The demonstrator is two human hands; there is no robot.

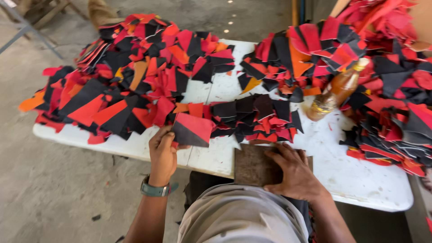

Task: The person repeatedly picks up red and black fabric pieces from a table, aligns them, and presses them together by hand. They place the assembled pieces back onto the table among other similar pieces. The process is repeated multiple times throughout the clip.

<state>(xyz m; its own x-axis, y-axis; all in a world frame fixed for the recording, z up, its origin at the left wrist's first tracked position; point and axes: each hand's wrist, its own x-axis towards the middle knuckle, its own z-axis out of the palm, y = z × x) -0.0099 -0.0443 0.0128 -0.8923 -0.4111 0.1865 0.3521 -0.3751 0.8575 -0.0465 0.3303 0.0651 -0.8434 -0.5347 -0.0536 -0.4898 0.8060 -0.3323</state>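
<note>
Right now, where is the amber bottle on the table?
The amber bottle lies tilted on the right side of the white table, among red and black pieces, up and right of the right hand.

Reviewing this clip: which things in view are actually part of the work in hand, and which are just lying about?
In hand:
- left hand holding a red and black cut piece
- right hand pressing on a dark brown board
- small pile of cut pieces just beyond them

Lying about:
- amber bottle on its side
- larger heaps of cut pieces across the white table
</note>
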